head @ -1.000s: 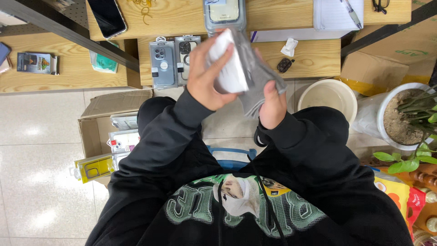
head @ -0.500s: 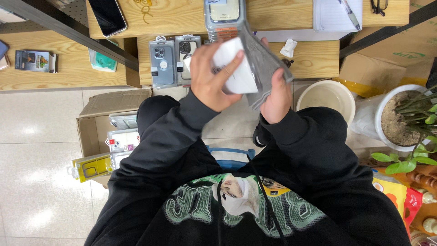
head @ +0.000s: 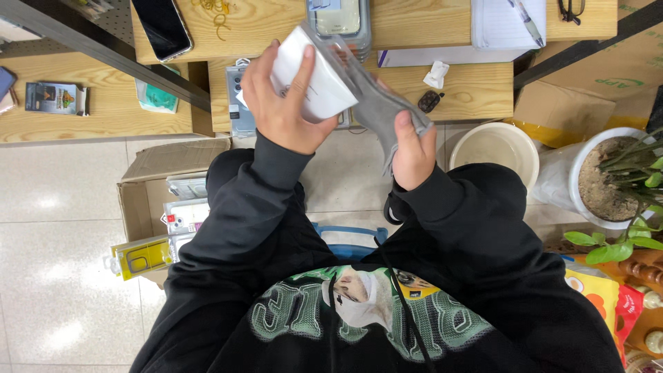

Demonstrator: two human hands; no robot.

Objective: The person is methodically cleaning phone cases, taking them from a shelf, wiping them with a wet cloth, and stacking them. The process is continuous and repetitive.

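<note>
Left hand (head: 286, 110) closed around a white box (head: 314, 83), fingers wrapped over its face. Right hand (head: 413, 153) pinches the lower end of a grey bag (head: 376, 103), thumb on top. Both are held up in the air over the table (head: 442, 90), above the stacked phone cases (head: 338, 21). Box end looks to sit at or just inside the bag mouth; most of the box is still bare. Judgement: bagging is partway, bag not yet fully over. Carton (head: 148, 207) of cases sits on the floor, left.

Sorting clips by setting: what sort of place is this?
Probably a phone-accessory packing desk: packaged phone cases on the wooden desk, more in a cardboard box on the floor, while the hands hold a white box and grey bag.
</note>
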